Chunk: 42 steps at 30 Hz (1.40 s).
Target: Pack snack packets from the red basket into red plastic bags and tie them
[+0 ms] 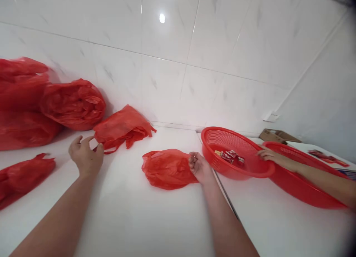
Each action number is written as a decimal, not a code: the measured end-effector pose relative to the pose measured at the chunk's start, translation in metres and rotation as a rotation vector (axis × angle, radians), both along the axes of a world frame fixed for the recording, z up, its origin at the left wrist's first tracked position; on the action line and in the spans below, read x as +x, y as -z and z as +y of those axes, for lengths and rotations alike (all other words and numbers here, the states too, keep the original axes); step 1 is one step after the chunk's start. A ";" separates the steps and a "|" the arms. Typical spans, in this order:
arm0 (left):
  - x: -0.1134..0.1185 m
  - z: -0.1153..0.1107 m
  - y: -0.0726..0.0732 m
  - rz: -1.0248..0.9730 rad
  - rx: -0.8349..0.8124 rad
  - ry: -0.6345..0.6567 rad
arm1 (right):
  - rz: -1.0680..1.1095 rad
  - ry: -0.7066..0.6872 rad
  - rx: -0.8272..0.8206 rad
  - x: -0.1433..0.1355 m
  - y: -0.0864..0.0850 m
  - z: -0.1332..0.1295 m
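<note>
**Crinkled red bag [167, 172] on a smooth white table [136, 220]**

The right hand [199, 169], fingers curled nearly closed, meets the bag's thin, puckered edge; whether it grips is unclear. The left hand [86, 155], loosely cupped, is beside a limp handled bag [122, 125]; I cannot tell if it holds anything. Beyond stand a round perforated basket [211, 160] and glossy veined tiles [164, 75].

White tabletop [125, 223], seam to a second white tabletop [267, 220] on the right. Left one: flattened red plastic bag [167, 172] mid-table, crumpled handled bag [122, 125], stuffed red bags [73, 105] by the wall. Right one: perforated red basket [236, 172] at the seam, second red basket [303, 192].
</note>
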<state>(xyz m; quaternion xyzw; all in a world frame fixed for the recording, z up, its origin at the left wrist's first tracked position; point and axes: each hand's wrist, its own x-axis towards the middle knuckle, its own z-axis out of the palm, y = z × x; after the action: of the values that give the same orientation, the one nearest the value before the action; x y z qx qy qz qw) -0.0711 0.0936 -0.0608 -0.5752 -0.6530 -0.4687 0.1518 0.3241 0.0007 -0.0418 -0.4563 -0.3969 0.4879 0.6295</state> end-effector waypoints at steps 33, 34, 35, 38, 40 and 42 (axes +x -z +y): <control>0.123 -0.053 0.013 -0.098 -0.483 0.640 | -1.690 0.623 -0.064 0.044 -0.021 -0.177; 0.122 -0.053 0.014 -0.099 -0.493 0.636 | -1.626 0.589 -0.082 0.043 -0.027 -0.182; 0.122 -0.053 0.014 -0.099 -0.501 0.635 | -1.554 0.547 -0.109 0.043 -0.034 -0.188; 0.122 -0.053 0.013 -0.095 -0.509 0.633 | -1.391 0.460 -0.245 0.053 -0.057 -0.194; 0.123 -0.054 0.013 -0.094 -0.507 0.617 | -1.368 0.475 -0.350 0.068 -0.073 -0.190; 0.123 -0.055 0.012 -0.099 -0.515 0.596 | -1.359 0.440 -0.428 0.084 -0.085 -0.181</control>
<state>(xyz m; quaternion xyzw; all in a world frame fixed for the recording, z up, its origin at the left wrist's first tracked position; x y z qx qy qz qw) 0.0521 0.0390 -0.0727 -0.7355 -0.5602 -0.3402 -0.1716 0.4083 -0.1803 0.0428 -0.8387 -0.4946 0.0279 0.2261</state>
